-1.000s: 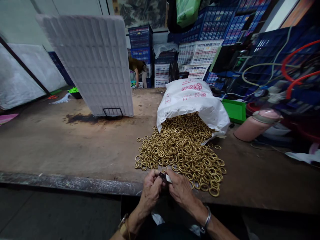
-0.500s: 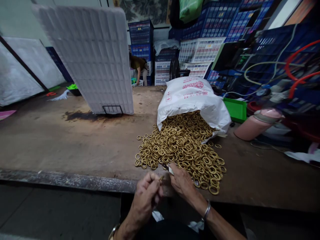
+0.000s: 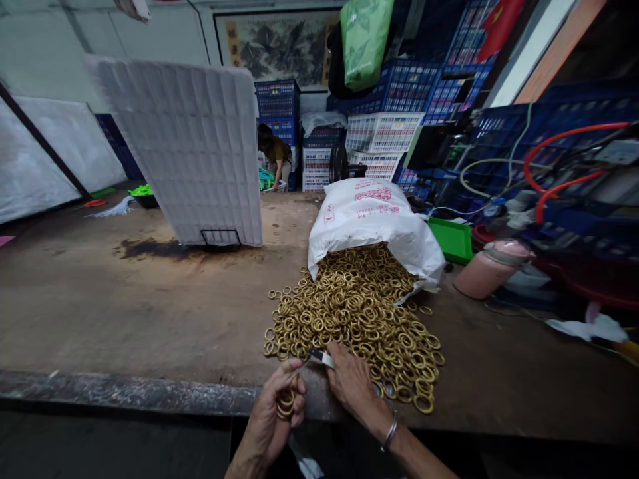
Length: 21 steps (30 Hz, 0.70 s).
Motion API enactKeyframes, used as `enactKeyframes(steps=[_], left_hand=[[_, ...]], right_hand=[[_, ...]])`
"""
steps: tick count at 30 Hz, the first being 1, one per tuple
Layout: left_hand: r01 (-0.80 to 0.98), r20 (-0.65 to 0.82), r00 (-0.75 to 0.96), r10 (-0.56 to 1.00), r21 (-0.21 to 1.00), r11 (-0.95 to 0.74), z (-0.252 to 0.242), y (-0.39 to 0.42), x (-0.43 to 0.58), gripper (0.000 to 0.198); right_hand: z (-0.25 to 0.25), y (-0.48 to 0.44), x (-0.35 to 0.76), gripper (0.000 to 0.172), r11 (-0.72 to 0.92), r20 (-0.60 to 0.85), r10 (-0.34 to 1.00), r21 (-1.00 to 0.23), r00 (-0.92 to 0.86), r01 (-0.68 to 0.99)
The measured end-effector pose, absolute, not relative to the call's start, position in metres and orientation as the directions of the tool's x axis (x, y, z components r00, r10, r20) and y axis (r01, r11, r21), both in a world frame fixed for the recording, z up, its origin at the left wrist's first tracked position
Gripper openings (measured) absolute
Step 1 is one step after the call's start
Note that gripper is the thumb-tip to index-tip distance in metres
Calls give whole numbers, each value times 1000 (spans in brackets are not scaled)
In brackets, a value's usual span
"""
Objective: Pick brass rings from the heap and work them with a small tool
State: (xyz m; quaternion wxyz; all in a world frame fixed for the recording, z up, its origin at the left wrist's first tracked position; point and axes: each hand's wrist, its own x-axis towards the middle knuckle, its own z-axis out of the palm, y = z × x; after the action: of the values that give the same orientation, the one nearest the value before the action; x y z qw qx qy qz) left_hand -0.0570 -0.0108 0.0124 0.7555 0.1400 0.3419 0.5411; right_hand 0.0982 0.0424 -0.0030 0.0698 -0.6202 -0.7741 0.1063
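Several gold-coloured rings (image 3: 285, 403) rest in the curled fingers of my left hand (image 3: 264, 420), just in front of the table edge. Its thumb and forefinger point up toward a small tool (image 3: 320, 357) with a dark end and a white part. My right hand (image 3: 352, 384) is closed on that tool, at the near left side of a large heap of the same rings (image 3: 349, 313). The tool's exact kind is too small to make out. Behind, the heap spreads from the mouth of a white woven sack (image 3: 369, 213) with red print, lying on its side.
A tall white ribbed panel (image 3: 184, 153) stands in a black wire stand (image 3: 219, 238) on the brown table (image 3: 190, 306). To the right are a green tray (image 3: 450, 239), a pink bottle (image 3: 492, 269) and orange hoses (image 3: 564, 150). A person (image 3: 277, 153) bends near stacked crates (image 3: 277, 106).
My view has tilted upward. My left hand has turned and its fingers have loosened, so the rings inside now show. My right hand still holds the tool beside the heap.
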Motion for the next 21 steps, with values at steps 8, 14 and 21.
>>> enactKeyframes(steps=[8, 14, 21], left_hand=[[-756, -416, 167, 894, 528, 387, 9, -13, -59, 17], [-758, -433, 154, 888, 524, 387, 5, -15, -58, 13], [-737, -426, 200, 882, 528, 422, 6, -12, -60, 13]], right_hand=[[-7, 46, 100, 11, 164, 59, 986, -220, -155, 962], [-4, 52, 92, 12, 144, 1, 989, -191, -147, 971], [-5, 57, 88, 16, 135, -26, 989, -183, -142, 974]])
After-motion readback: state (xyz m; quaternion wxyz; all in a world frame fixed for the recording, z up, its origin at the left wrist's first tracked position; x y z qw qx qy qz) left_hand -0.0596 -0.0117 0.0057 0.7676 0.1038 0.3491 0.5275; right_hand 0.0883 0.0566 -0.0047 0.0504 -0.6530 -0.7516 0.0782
